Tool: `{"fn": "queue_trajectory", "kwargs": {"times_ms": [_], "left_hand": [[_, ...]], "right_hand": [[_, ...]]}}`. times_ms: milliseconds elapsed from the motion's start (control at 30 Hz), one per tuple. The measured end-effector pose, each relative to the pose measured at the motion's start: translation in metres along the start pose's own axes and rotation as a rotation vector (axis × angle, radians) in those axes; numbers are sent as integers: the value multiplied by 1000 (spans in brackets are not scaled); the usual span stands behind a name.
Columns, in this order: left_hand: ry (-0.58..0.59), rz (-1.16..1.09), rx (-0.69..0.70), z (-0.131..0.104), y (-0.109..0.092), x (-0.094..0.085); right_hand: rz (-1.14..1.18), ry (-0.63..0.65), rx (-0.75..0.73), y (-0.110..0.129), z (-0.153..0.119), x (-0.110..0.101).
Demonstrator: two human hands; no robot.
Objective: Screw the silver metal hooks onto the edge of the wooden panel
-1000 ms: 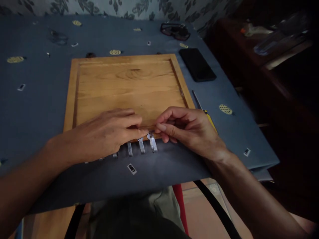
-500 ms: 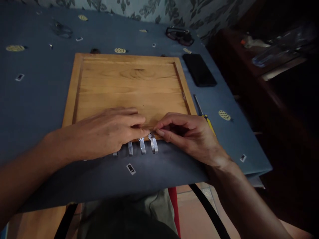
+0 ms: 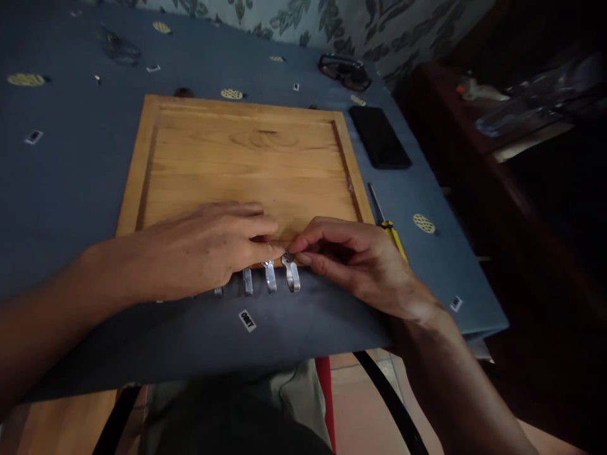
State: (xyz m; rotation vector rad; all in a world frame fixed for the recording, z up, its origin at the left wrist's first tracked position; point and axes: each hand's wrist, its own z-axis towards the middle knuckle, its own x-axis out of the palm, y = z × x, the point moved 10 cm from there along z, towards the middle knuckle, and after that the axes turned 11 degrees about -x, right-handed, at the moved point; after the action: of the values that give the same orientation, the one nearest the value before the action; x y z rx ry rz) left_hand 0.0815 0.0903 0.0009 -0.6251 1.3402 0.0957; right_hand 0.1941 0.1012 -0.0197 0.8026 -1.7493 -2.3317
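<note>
The left hand (image 3: 208, 253) is lying over the board (image 3: 256, 164), half open with its fingers loosely bent, and its thumb is reaching to the tab of the rightmost hook (image 3: 293, 276). It is not wrapping around anything visible, though its underside is hidden. The right hand (image 3: 365, 265) is pinching, thumb and forefinger nearly meeting just beside that tab; whether something small is sitting between them, I cannot tell.

The hook is standing at the board's near edge, its curved end projecting over the cloth (image 3: 71, 189), with more hooks (image 3: 270, 278) lining up to its left, partly behind the left hand.

Working well here probably means bracing the tab with the left thumb so the hook is not twisting, while the right fingertips are making small, straight movements. Lining it up with its neighbours before pressing hard seems wise. The screwdriver (image 3: 394, 240) is lying near the right hand.
</note>
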Motion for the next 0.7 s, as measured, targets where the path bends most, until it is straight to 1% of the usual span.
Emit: {"fn": "queue_trajectory", "kwargs": {"times_ms": [167, 267, 400, 600, 700], "left_hand": [[-21, 43, 23, 0, -4, -4], [-6, 42, 14, 0, -2, -2], [-21, 43, 21, -1, -2, -1], [0, 47, -1, -4, 2, 3], [7, 20, -8, -3, 2, 2]], "right_hand": [[-6, -29, 23, -2, -1, -4], [1, -36, 21, -3, -3, -3], [9, -48, 29, -2, -2, -3], [-27, -47, -32, 4, 1, -4], [4, -69, -20, 1, 0, -4]]}}
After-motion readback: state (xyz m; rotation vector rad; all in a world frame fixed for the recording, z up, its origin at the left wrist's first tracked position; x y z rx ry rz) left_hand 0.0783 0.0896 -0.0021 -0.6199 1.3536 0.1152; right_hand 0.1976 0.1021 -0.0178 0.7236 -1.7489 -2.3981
